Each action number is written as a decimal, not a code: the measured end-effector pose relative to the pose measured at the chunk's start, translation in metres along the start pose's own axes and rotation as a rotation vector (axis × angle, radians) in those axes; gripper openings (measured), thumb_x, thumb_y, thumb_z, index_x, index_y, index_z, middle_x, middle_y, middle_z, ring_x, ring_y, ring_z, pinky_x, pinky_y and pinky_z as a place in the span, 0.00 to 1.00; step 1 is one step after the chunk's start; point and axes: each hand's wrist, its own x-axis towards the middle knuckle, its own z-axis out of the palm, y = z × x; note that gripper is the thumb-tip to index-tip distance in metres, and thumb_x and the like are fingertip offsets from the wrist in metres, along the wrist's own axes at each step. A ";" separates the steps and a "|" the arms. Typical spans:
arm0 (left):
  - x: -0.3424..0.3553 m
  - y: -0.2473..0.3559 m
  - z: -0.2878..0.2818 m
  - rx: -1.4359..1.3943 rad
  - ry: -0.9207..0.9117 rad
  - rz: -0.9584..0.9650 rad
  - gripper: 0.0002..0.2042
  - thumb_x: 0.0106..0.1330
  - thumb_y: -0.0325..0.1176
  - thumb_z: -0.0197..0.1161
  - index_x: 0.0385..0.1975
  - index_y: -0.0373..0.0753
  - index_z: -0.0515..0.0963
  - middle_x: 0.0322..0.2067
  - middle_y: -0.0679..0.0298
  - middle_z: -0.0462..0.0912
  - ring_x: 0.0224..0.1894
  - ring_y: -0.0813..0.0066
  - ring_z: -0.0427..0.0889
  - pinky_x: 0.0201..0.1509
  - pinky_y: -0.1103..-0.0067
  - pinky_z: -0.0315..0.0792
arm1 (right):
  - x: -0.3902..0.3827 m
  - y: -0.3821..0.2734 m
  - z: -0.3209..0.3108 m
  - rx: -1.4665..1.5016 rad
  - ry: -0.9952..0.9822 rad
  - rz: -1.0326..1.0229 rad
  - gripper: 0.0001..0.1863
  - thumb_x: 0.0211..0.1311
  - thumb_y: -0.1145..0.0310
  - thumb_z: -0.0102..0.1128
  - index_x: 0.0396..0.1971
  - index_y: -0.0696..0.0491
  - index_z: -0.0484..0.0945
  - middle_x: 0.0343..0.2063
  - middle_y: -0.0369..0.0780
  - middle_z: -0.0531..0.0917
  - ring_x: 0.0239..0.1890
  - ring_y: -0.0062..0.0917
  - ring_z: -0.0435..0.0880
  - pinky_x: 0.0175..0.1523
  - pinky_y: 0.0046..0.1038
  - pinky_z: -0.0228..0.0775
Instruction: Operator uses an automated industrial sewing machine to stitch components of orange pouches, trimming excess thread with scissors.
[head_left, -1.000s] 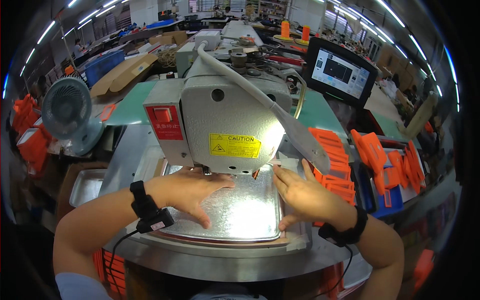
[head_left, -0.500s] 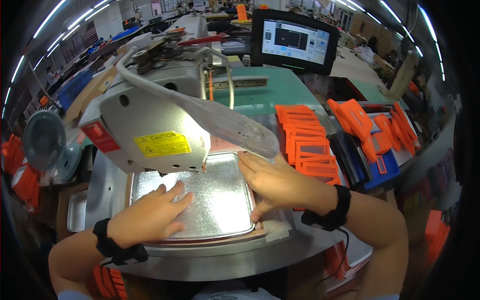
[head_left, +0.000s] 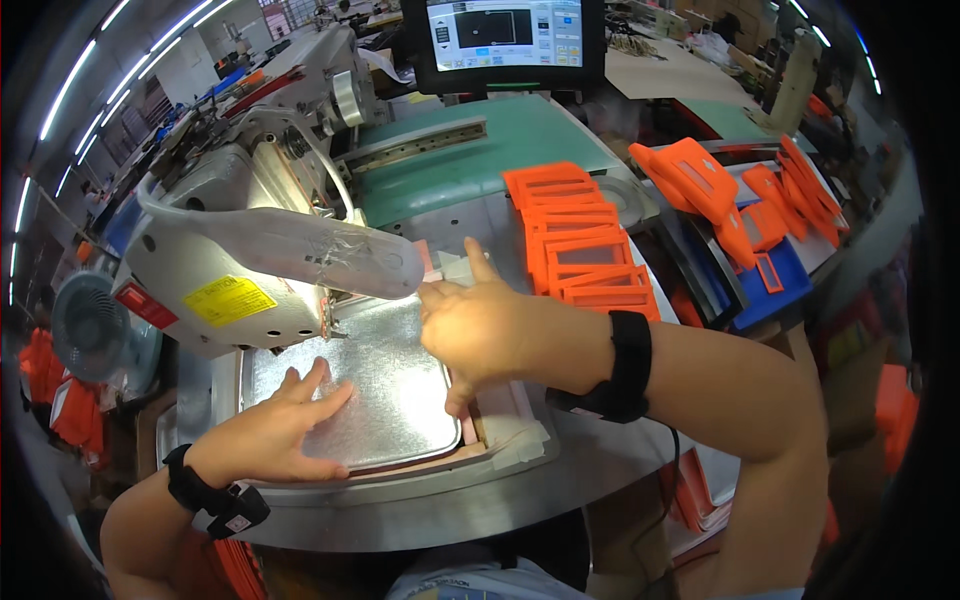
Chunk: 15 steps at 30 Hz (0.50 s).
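Observation:
A shiny metal tray [head_left: 390, 390] lies in a pale fixture [head_left: 505, 430] under a grey industrial sewing machine [head_left: 180, 270], whose needle area is above the tray's far left. My left hand [head_left: 290, 425] rests open on the tray's near-left part, fingers spread. My right hand [head_left: 470, 330] is at the tray's right side, fingers apart, one stretched toward the back and the thumb low along the edge. A translucent lamp head [head_left: 300, 255] hangs just left of that hand and hides part of the tray's back.
Stacked orange frames [head_left: 580, 240] lie at right, beside blue bins [head_left: 775, 290] holding more orange pieces. A monitor [head_left: 505, 40] stands at the back above a green worktop [head_left: 520, 140]. A fan [head_left: 85, 325] and more orange pieces are at left.
The view has swung, so the machine sits farther left. My left hand has come nearer the tray's front, away from the machine head. My right hand stays along the right edge.

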 end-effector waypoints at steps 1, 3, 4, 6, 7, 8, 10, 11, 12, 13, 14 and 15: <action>0.001 -0.002 0.002 0.012 0.008 0.018 0.45 0.56 0.59 0.68 0.70 0.42 0.59 0.69 0.28 0.46 0.68 0.18 0.47 0.70 0.55 0.57 | -0.003 -0.002 0.005 -0.021 0.016 -0.004 0.40 0.38 0.45 0.76 0.40 0.69 0.81 0.51 0.54 0.75 0.61 0.44 0.71 0.67 0.72 0.35; -0.001 -0.005 0.008 0.008 0.026 0.010 0.47 0.55 0.59 0.69 0.71 0.43 0.57 0.69 0.29 0.44 0.68 0.18 0.45 0.71 0.54 0.55 | -0.004 -0.005 0.008 -0.043 0.024 -0.026 0.46 0.37 0.43 0.76 0.44 0.73 0.77 0.52 0.57 0.74 0.61 0.45 0.70 0.67 0.72 0.35; 0.002 -0.005 0.011 -0.003 0.031 0.002 0.48 0.54 0.60 0.70 0.71 0.43 0.56 0.70 0.30 0.43 0.69 0.18 0.43 0.72 0.54 0.54 | -0.005 -0.005 0.008 -0.039 0.013 -0.025 0.48 0.37 0.43 0.76 0.45 0.75 0.75 0.52 0.58 0.73 0.62 0.45 0.70 0.67 0.73 0.35; 0.003 -0.006 0.015 -0.028 0.034 -0.008 0.49 0.54 0.61 0.70 0.72 0.45 0.55 0.71 0.31 0.40 0.69 0.18 0.39 0.72 0.51 0.50 | -0.004 -0.007 0.002 -0.068 -0.068 0.001 0.58 0.37 0.39 0.75 0.55 0.77 0.67 0.59 0.64 0.67 0.66 0.48 0.65 0.67 0.71 0.35; 0.002 -0.006 0.016 -0.012 0.068 0.007 0.48 0.54 0.61 0.70 0.71 0.45 0.57 0.70 0.30 0.43 0.68 0.17 0.43 0.70 0.49 0.54 | -0.004 -0.009 -0.001 -0.087 -0.065 -0.004 0.60 0.36 0.39 0.75 0.57 0.78 0.64 0.61 0.65 0.64 0.68 0.48 0.64 0.67 0.71 0.36; 0.000 -0.006 0.017 0.007 0.100 0.021 0.46 0.55 0.60 0.69 0.71 0.44 0.58 0.69 0.28 0.46 0.66 0.15 0.47 0.67 0.46 0.57 | -0.005 -0.011 -0.002 -0.106 -0.062 -0.009 0.63 0.35 0.38 0.76 0.58 0.78 0.62 0.63 0.66 0.61 0.69 0.48 0.62 0.67 0.70 0.38; 0.002 -0.005 0.019 0.008 0.139 0.054 0.45 0.55 0.58 0.69 0.70 0.46 0.60 0.68 0.27 0.47 0.65 0.12 0.48 0.61 0.38 0.61 | -0.010 -0.008 0.010 -0.116 0.047 -0.029 0.48 0.32 0.38 0.76 0.44 0.68 0.81 0.57 0.61 0.69 0.65 0.50 0.65 0.65 0.77 0.32; 0.002 -0.004 0.020 -0.022 0.136 0.023 0.45 0.54 0.58 0.70 0.71 0.48 0.60 0.68 0.27 0.47 0.66 0.12 0.46 0.61 0.37 0.60 | -0.006 -0.012 0.003 -0.122 -0.060 0.005 0.55 0.31 0.37 0.76 0.50 0.71 0.72 0.61 0.63 0.64 0.67 0.49 0.62 0.65 0.70 0.40; 0.002 -0.003 0.021 -0.051 0.133 -0.006 0.45 0.54 0.57 0.70 0.71 0.49 0.60 0.68 0.28 0.46 0.66 0.12 0.45 0.61 0.36 0.58 | -0.003 -0.019 -0.007 -0.129 -0.166 0.042 0.62 0.30 0.37 0.77 0.56 0.74 0.64 0.64 0.66 0.58 0.69 0.49 0.60 0.66 0.62 0.48; 0.002 -0.002 0.021 -0.080 0.130 -0.034 0.45 0.54 0.57 0.71 0.71 0.51 0.60 0.69 0.28 0.45 0.66 0.11 0.44 0.60 0.34 0.57 | 0.001 -0.023 -0.013 -0.137 -0.271 0.082 0.70 0.30 0.37 0.77 0.63 0.78 0.55 0.67 0.68 0.52 0.72 0.48 0.58 0.67 0.55 0.56; 0.004 0.000 0.020 -0.097 0.092 -0.059 0.44 0.54 0.56 0.70 0.72 0.53 0.59 0.69 0.29 0.42 0.67 0.13 0.40 0.63 0.35 0.53 | 0.002 -0.025 -0.013 -0.169 -0.300 0.111 0.71 0.29 0.37 0.77 0.63 0.77 0.55 0.68 0.67 0.51 0.72 0.47 0.57 0.66 0.49 0.61; 0.005 0.003 0.017 -0.114 0.053 -0.083 0.44 0.55 0.56 0.70 0.72 0.56 0.58 0.70 0.30 0.40 0.69 0.15 0.37 0.65 0.36 0.50 | 0.004 -0.027 -0.012 -0.178 -0.316 0.130 0.71 0.29 0.37 0.77 0.64 0.77 0.54 0.68 0.67 0.51 0.72 0.47 0.56 0.66 0.50 0.61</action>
